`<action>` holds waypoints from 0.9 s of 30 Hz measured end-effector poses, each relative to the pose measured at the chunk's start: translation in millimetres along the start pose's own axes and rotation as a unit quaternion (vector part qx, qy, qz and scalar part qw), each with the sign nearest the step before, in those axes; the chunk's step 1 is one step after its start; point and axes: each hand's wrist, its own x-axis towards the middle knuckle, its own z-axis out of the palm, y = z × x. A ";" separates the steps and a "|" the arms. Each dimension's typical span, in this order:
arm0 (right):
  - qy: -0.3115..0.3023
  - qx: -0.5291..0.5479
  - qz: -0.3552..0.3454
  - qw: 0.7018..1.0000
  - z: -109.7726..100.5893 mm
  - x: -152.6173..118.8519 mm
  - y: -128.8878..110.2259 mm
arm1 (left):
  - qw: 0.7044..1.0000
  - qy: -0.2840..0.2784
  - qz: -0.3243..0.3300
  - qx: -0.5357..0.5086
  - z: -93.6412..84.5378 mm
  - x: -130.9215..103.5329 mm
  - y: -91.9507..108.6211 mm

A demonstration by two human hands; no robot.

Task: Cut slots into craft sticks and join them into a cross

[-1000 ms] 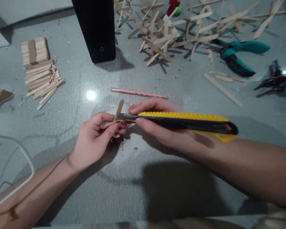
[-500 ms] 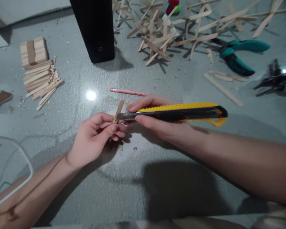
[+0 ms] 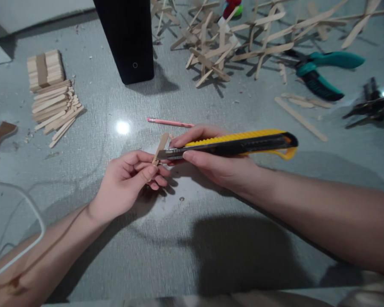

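Between the thumb and fingers of my left hand (image 3: 128,179) is a short wooden craft stick (image 3: 161,145), its rounded end pointing up and away. My right hand (image 3: 211,160) is closed round a yellow and black utility knife (image 3: 243,144). The knife's blade lies against the lower part of the stick, close to my left fingertips. Just beyond my right hand a pink pencil (image 3: 169,123) rests on the table, its far end hidden by the fingers.
At the left lie a banded bundle of craft sticks (image 3: 46,68) and a loose pile (image 3: 57,106). A black box-like object (image 3: 128,42) stands at the back. Joined stick pieces (image 3: 211,55), teal-handled pliers (image 3: 323,72) and a dark tool (image 3: 374,104) are to the right. A white cable (image 3: 32,204) curves over my left forearm.
The back end of the utility knife has swung slightly away from me and leftward, so its angle against the stick differs. My left hand has barely moved.
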 end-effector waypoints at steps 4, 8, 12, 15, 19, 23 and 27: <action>0.002 0.035 -0.001 0.999 3.5 1.1 1.5 | 1.000 0.006 0.010 0.023 1.4 -0.4 -0.9; -0.018 0.149 0.012 0.989 7.8 4.0 2.5 | 0.998 0.003 0.026 0.053 2.2 -0.1 -1.8; -0.022 0.188 0.011 0.982 6.8 7.3 1.5 | 0.998 0.028 0.027 0.051 2.2 0.2 -3.3; -0.017 0.184 0.007 0.983 4.1 8.7 -2.0 | 0.997 0.049 0.042 0.037 2.1 -0.5 -4.5; -0.074 0.171 0.020 0.982 1.8 8.2 -5.6 | 0.994 0.037 0.077 0.063 2.4 -2.4 -6.4; -0.115 0.173 0.031 0.978 2.1 5.4 -5.8 | 0.990 0.028 0.098 0.093 2.7 -3.1 -7.8; -0.120 0.174 0.030 0.977 3.4 2.1 -6.7 | 0.974 0.020 0.131 0.183 -0.8 -2.3 -4.0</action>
